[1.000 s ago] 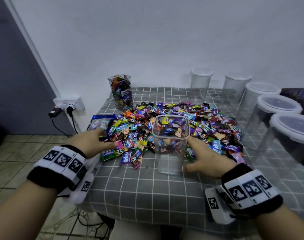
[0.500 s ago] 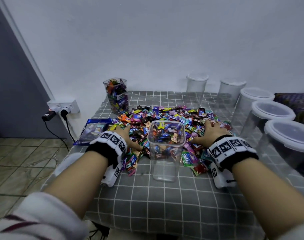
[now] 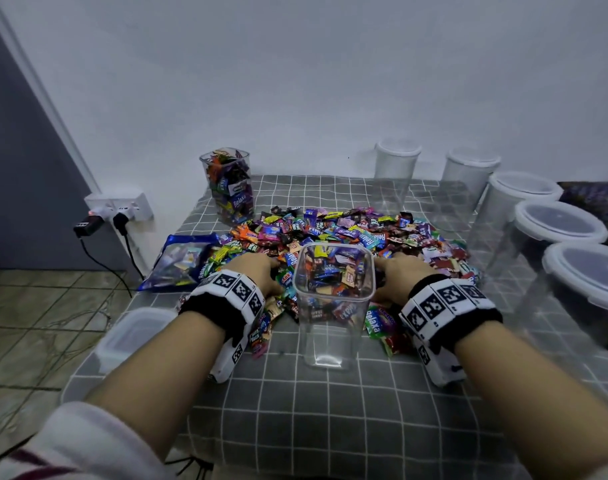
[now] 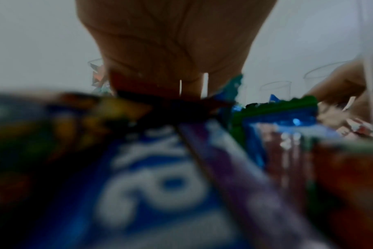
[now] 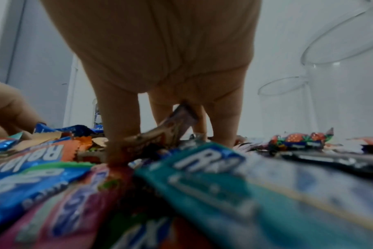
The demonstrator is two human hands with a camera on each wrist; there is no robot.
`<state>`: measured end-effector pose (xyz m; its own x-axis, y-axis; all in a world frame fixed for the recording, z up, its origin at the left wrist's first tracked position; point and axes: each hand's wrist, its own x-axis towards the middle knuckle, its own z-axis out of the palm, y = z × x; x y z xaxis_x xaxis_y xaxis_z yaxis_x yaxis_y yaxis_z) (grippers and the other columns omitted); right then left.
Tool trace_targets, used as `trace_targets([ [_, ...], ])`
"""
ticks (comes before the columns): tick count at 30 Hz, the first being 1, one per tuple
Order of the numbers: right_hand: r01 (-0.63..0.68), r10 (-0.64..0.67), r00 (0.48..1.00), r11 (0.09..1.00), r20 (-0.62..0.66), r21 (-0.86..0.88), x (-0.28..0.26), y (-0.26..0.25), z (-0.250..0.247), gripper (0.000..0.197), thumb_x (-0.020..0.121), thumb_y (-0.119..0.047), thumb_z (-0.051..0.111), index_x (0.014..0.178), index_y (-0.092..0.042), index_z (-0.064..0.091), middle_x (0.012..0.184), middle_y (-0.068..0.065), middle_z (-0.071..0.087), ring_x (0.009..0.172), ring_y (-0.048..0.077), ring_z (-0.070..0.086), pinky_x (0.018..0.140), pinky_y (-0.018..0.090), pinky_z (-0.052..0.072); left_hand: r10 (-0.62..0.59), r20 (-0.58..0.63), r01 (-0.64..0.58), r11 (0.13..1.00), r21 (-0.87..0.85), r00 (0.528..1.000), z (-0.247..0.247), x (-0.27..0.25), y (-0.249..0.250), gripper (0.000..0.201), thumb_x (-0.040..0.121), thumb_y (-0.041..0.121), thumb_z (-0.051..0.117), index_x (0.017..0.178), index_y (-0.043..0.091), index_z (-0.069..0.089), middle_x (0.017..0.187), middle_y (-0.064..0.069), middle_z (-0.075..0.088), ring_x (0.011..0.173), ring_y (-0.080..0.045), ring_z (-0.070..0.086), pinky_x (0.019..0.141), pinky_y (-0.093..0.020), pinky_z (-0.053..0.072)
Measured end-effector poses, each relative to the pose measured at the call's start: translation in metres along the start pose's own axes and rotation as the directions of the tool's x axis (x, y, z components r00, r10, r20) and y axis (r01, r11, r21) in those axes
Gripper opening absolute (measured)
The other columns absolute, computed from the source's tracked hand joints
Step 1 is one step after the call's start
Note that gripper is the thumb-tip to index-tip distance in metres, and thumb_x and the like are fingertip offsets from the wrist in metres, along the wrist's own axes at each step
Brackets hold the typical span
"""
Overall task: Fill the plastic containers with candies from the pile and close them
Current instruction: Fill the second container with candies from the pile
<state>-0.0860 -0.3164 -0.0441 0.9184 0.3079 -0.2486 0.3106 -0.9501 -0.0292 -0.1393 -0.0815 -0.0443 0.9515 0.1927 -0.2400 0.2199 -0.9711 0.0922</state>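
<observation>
An open, empty clear square container (image 3: pixel 333 306) stands at the near edge of the candy pile (image 3: pixel 347 230) on the checked cloth. My left hand (image 3: pixel 257 271) lies on the candies just left of the container, and my right hand (image 3: pixel 397 275) lies on them just right of it. In the left wrist view the left hand (image 4: pixel 181 75) reaches down into blurred wrappers (image 4: pixel 155 176), its fingertips hidden. In the right wrist view the right hand (image 5: pixel 170 109) has straight fingers dug into the candies (image 5: pixel 202 176), with a brown wrapper (image 5: pixel 172 124) standing between them.
A candy-filled container (image 3: pixel 228 185) stands at the back left. Several empty lidded containers (image 3: pixel 559 226) line the back and right side. A loose lid (image 3: pixel 136 327) lies at the table's left edge, a blue candy bag (image 3: pixel 181 261) beside the pile. Wall sockets (image 3: pixel 118 209) hang left.
Both hands went forward onto the pile, then drew inward and back, so they now flank the container closely. The container has not moved.
</observation>
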Motion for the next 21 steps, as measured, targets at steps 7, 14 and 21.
trace_targets([
  [7,0.04,-0.039,0.999,0.999,-0.031,0.011,0.005,-0.002,0.002,0.038,0.09,-0.022,0.057,0.127,-0.023,0.051,0.119,0.01,0.046,0.108,0.032,0.055,0.092,0.04,0.049,-0.028,-0.066,0.031,0.999,0.044,0.997,-0.001,0.001,0.004,0.025,0.089,0.015,0.053,0.107,0.021,0.069,0.1,-0.009,0.067,0.092,-0.028,0.062,0.081,-0.035,0.053],
  [14,0.067,-0.067,0.994,0.998,-0.083,-0.009,0.006,-0.003,0.002,0.027,0.089,-0.012,0.053,0.115,-0.016,0.059,0.113,0.01,0.061,0.106,0.029,0.057,0.089,0.036,0.049,-0.053,-0.208,0.03,0.994,-0.108,0.977,0.003,-0.001,0.0,0.025,0.092,0.026,0.053,0.114,0.028,0.063,0.107,-0.004,0.067,0.096,-0.024,0.06,0.077,-0.032,0.051],
  [21,0.068,-0.046,0.985,0.99,-0.168,0.125,0.001,0.001,-0.001,0.026,0.088,-0.01,0.051,0.11,-0.017,0.062,0.11,0.011,0.063,0.103,0.029,0.058,0.086,0.034,0.049,0.126,-0.003,-0.126,0.992,-0.011,0.992,0.001,-0.015,0.006,0.058,0.085,0.065,0.044,0.138,0.041,0.038,0.13,-0.001,0.056,0.115,-0.025,0.053,0.087,-0.032,0.046],
])
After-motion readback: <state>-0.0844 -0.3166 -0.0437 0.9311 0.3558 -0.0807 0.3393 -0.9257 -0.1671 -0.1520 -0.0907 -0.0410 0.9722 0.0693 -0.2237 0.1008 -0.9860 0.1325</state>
